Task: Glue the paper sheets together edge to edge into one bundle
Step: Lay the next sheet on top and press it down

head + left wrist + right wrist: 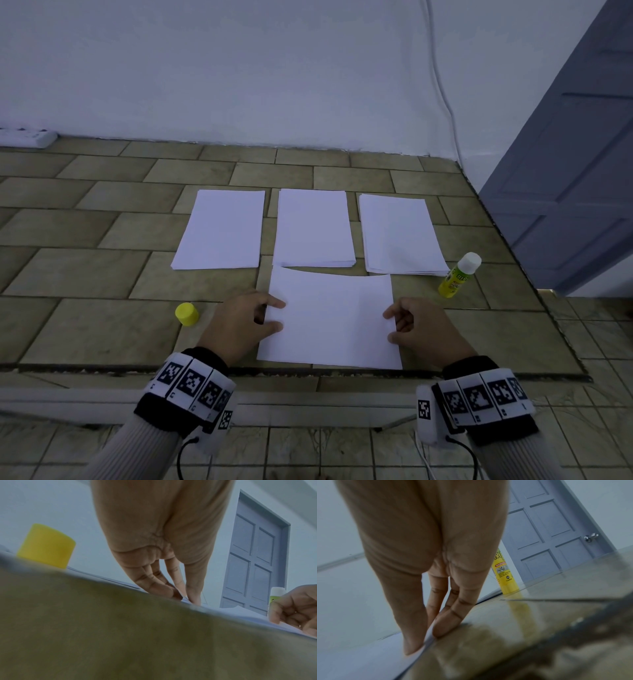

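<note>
Paper sheet [330, 317] pinched at both side edges by left hand [239, 325] and right hand [423, 330], undersides hidden.

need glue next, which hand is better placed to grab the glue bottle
Right. The glue bottle stands uncapped just beyond the right hand; the left hand sits across the sheet, beside the yellow cap.

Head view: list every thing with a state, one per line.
Front sheet: flat, pinched at both side edges.
Three paper stacks: flat, side by side, untouched.
Glue bottle: upright, yellow cap off.
Yellow cap: apart, by left hand.
Right hand: pinching sheet.
</note>
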Motion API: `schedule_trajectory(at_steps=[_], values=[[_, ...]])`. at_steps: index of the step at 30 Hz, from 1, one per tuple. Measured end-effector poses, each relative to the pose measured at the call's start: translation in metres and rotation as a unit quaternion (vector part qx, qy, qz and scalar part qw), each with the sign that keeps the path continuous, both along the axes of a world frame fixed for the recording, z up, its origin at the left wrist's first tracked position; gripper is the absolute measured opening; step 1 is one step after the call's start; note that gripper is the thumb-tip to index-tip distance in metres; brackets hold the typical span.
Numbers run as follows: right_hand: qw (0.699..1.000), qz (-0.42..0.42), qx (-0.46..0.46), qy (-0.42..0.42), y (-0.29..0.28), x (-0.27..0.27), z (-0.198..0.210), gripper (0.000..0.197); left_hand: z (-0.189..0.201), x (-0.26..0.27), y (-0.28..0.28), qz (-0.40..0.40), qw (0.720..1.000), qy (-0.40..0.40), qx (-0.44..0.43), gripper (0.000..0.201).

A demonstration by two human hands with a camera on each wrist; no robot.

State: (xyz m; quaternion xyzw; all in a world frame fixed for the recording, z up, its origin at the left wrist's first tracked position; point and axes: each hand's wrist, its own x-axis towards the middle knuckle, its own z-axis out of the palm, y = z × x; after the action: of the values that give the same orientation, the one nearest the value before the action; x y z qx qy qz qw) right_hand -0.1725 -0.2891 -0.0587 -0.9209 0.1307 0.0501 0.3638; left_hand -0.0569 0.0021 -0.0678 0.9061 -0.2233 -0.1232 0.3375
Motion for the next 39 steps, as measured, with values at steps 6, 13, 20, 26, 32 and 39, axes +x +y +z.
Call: schedule_trajectory(at_steps=[6,13,20,26,32,39], values=[[1.0,0.002,0.003,0.0,0.0,0.0,0.0,0.031,0.0,0.001,0.001,-0.001,1.0,-0.004,0.002,0.028],[1.0,0.003,-0.003,0.006,0.002,0.001,0.002,0.031,0.0,0.001,0.001,-0.003,1.0,-0.005,-0.005,0.028],[0.999,0.003,-0.034,0.016,0.005,0.002,0.005,0.031,0.0,0.001,0.001,-0.015,1.0,0.001,0.02,0.029],[0.992,0.01,-0.11,0.056,0.012,0.005,0.007,0.031,-0.001,0.001,-0.004,-0.041,0.979,-0.113,0.167,0.058],[0.969,0.051,-0.226,0.085,0.026,0.005,0.025,0.032,-0.03,0.002,-0.021,-0.089,0.963,-0.14,0.214,0.103],[0.98,0.139,-0.137,0.033,0.094,0.026,0.012,0.087,-0.043,-0.002,-0.019,-0.054,0.963,-0.16,0.211,0.09]])
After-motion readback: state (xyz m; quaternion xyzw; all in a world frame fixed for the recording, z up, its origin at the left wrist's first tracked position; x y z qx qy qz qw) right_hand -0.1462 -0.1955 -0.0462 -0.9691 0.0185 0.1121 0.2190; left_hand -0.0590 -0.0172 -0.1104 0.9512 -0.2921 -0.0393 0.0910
